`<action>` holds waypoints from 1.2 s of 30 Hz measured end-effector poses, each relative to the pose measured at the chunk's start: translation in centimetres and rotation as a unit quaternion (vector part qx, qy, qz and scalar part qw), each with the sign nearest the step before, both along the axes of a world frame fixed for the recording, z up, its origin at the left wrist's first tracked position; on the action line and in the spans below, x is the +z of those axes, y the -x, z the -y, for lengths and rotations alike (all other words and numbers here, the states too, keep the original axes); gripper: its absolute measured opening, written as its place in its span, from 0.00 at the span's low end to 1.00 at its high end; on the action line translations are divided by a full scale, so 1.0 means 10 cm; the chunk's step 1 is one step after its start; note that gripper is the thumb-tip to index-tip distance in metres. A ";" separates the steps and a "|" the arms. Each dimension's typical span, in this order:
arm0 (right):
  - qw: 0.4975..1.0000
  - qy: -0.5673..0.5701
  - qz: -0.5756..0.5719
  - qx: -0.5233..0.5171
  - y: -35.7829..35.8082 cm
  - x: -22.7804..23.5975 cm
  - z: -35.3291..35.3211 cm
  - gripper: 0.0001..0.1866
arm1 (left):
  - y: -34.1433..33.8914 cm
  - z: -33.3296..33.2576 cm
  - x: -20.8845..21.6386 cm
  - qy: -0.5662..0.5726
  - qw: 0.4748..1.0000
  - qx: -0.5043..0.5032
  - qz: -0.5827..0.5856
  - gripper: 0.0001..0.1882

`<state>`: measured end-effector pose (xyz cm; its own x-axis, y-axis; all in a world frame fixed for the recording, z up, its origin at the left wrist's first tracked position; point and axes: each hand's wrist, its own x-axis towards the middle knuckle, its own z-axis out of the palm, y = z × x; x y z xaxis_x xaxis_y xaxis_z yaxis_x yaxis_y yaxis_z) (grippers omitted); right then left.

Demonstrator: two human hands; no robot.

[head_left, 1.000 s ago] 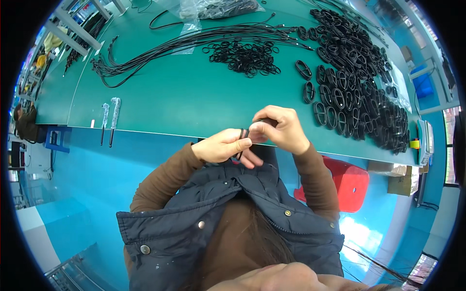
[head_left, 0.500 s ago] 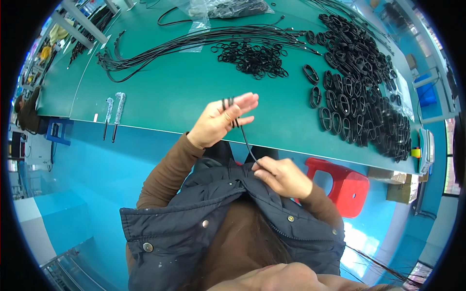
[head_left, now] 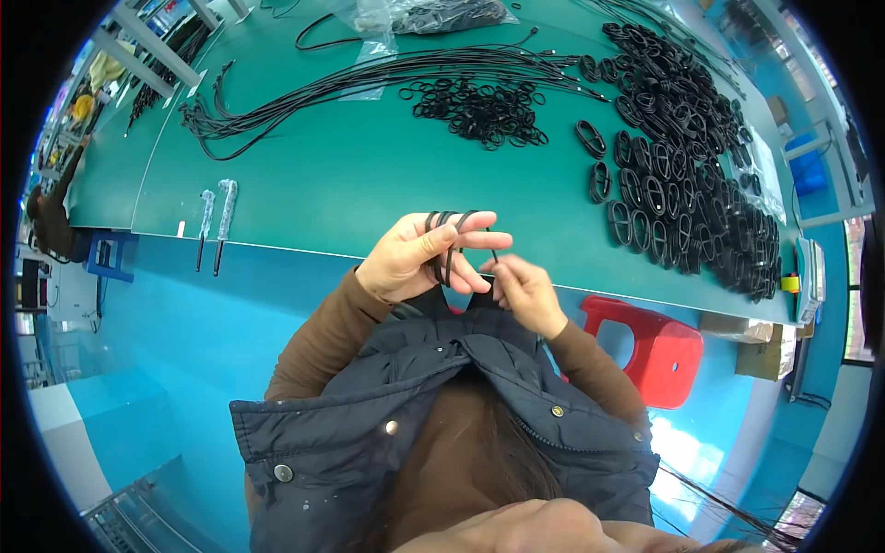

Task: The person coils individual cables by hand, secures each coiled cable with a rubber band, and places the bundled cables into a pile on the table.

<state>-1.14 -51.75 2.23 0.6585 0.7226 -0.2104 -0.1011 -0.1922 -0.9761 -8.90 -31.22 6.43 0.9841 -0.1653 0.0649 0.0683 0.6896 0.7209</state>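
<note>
A thin black cable (head_left: 449,265) is wound in several loops around the fingers of my left hand (head_left: 401,261). My left thumb rests over the loops and the fingertips stretch to the right. Close beside them, my right hand (head_left: 527,290) pinches the cable's free length between thumb and fingers. Both hands are over the near edge of the green table (head_left: 304,194). Beyond them lies a heap of small black rings (head_left: 484,115). To the right, many coiled black cables (head_left: 656,195) lie in rows and a pile.
A long bundle of uncoiled cables (head_left: 277,112) stretches across the table, near a clear plastic bag (head_left: 442,17). Two slim tools with wrapped handles (head_left: 224,214) lie at the front edge. A red stool (head_left: 662,355) stands at my right. Another person (head_left: 57,219) is at far left.
My right hand has moved up and closer to my left fingers, drawing the cable around them. My left hand has come slightly nearer to me, with a wider loop showing.
</note>
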 end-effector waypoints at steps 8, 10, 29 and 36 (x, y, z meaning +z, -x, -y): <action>0.977 0.019 0.213 -0.022 -0.10 -0.03 0.01 0.07 | 0.04 0.15 0.04 0.064 0.993 -0.092 0.046 0.29; 0.970 0.024 0.239 -0.041 -0.13 -0.06 0.00 0.05 | 0.05 0.13 0.05 0.050 0.995 -0.066 0.053 0.30; 0.852 0.081 0.499 0.138 -0.03 0.81 0.19 0.09 | -0.13 -0.11 -0.32 -0.215 0.962 0.161 0.051 0.23; 0.853 -0.041 0.521 0.000 -0.57 0.85 -0.23 0.04 | 0.03 0.04 -0.08 -0.250 0.968 -0.013 -0.002 0.24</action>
<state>4.59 -49.45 10.73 0.4568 0.7071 0.5397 0.8290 -0.1184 -0.5466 -9.22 -31.66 5.67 0.9791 -0.2005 -0.0332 0.0844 0.2523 0.9640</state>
